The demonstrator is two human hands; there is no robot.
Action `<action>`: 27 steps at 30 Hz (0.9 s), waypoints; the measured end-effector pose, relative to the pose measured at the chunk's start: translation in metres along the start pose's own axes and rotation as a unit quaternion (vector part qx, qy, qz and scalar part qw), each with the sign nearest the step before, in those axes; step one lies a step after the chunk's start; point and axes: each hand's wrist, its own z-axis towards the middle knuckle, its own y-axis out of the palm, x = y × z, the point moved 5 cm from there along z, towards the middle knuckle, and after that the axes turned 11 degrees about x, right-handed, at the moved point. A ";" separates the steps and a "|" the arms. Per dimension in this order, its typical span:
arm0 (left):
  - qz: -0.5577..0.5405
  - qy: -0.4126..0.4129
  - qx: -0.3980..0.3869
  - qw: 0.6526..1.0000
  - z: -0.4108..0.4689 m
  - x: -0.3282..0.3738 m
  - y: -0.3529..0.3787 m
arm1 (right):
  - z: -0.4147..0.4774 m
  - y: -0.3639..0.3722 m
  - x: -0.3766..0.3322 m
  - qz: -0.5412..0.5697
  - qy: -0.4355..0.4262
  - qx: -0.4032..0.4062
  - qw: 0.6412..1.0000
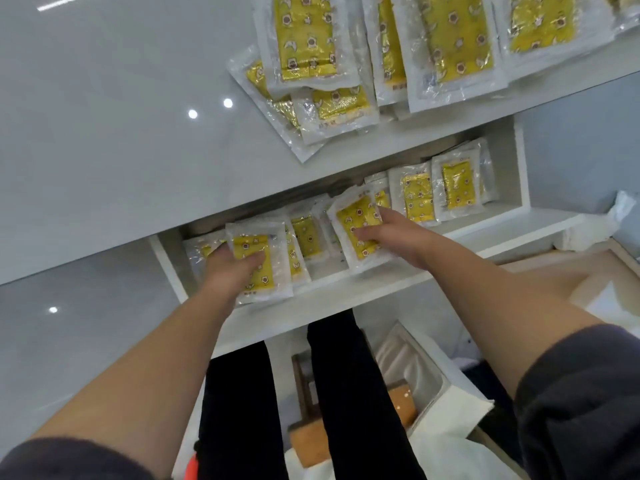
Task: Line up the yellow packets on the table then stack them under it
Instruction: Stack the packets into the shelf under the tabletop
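Glossy pale-grey worktop point(121, 150) fills the upper left of the head view. A loose, overlapping heap of yellow packets point(304, 39) lies on its far right part, not in any line. Under the worktop's edge runs a white shelf point(346, 289), and both hands are working there, so the step in hand looks like the stacking one.

Several stored packets point(457, 188) stand on edge in a row toward the shelf's right end, leaning on one another. More sit between the two hands.

The left hand point(232, 268) grips a front packet point(256, 271) at the shelf's left end. Its thumb lies across the yellow face and the other fingers are curled behind, out of sight. The right hand point(388, 230) holds a tilted packet point(353, 220) near the middle of the shelf. Its fingers point(363, 233) are laid over the face and the thumb is at the upper edge. That packet slants out of line with its neighbours. I cannot tell whether either held packet already rests on the shelf floor.

The next move probably calls for squaring each held packet against the ones behind it and seating it upright before letting go. The slick wrappers look likely to slide or topple the row. The task seems only partly done, since the heap on the worktop is unsorted and has yet to come down.
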 end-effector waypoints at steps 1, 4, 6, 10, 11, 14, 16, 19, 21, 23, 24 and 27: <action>-0.015 0.002 0.007 1.000 0.003 -0.002 0.010 | 0.005 -0.003 0.000 0.002 -0.016 0.004 1.000; -0.023 0.023 0.003 0.999 0.009 -0.003 0.039 | 0.018 -0.003 0.005 -0.009 -0.035 0.010 0.999; -0.007 0.040 0.018 0.999 0.011 -0.002 0.052 | 0.024 0.001 0.006 -0.029 -0.049 0.001 0.998; 0.093 0.108 0.097 0.985 0.013 0.007 0.055 | 0.033 0.012 0.008 -0.057 -0.073 0.000 0.996; 0.111 0.124 0.110 0.980 0.012 0.009 0.053 | 0.034 0.014 0.008 -0.068 -0.077 0.005 0.995; 0.140 0.142 0.111 0.974 0.013 0.008 0.049 | 0.036 0.022 0.007 -0.075 -0.083 0.016 0.994; 0.148 0.133 0.102 0.975 0.015 0.007 0.045 | 0.035 0.026 0.006 -0.074 -0.084 0.026 0.993; 0.169 0.134 0.096 0.972 0.019 0.007 0.040 | 0.036 0.032 0.005 -0.076 -0.091 0.040 0.992; 0.194 0.142 0.087 0.967 0.019 0.008 0.038 | 0.036 0.036 0.005 -0.081 -0.092 0.047 0.991; 0.223 0.149 0.080 0.960 0.019 0.008 0.036 | 0.036 0.039 0.007 -0.079 -0.088 0.048 0.992; 0.242 0.152 0.080 0.955 0.018 0.008 0.035 | 0.036 0.040 0.008 -0.077 -0.087 0.050 0.992; 0.283 0.151 0.095 0.942 0.018 0.008 0.027 | 0.034 0.037 0.009 -0.087 -0.085 0.077 0.990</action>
